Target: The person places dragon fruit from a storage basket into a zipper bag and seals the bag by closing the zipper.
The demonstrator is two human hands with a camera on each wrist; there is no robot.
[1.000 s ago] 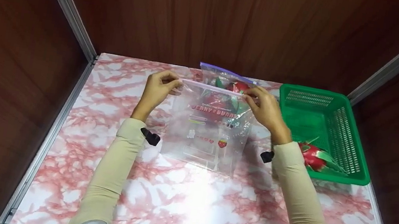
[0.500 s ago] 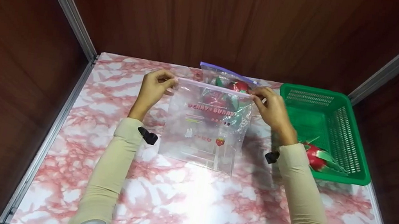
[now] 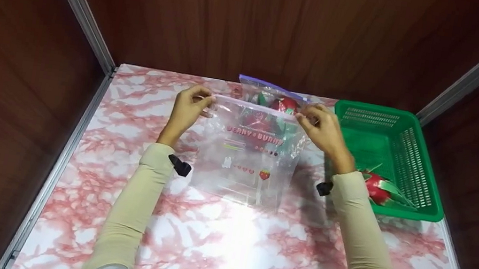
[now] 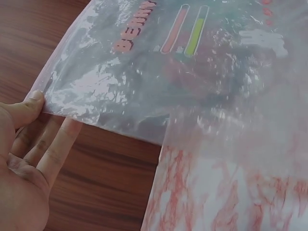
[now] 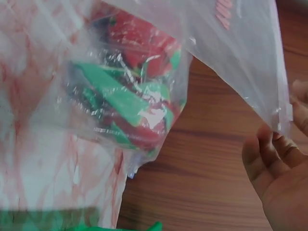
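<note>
My left hand (image 3: pixel 186 107) pinches the upper left corner of a clear zip bag (image 3: pixel 239 184) with pale pink zip and "Berry Bunny" print. At the opposite top corner, my right hand (image 3: pixel 324 130) pinches the bag beside its slider. The bag hangs spread flat between both hands, looking empty. Behind it stands a second clear bag (image 5: pixel 171 125) with a purple zip, containing red and green dragon fruits (image 3: pixel 285 105), partly hidden by the front bag. In the left wrist view, thumb and fingers of the left hand (image 4: pixel 33 163) meet at the bag's edge.
A green plastic basket (image 3: pixel 369 142) stands at the right, with a dragon fruit (image 3: pixel 378 189) in its near part, partly behind the right sleeve. The pink marbled tabletop (image 3: pixel 185 240) ends at dark wooden walls (image 3: pixel 256 23) at the back and sides.
Both hands first drew slightly apart, pulling the front bag's top edge straighter, then came slightly back together. The bag shifted slightly with them. The second bag and basket have stayed in place.
</note>
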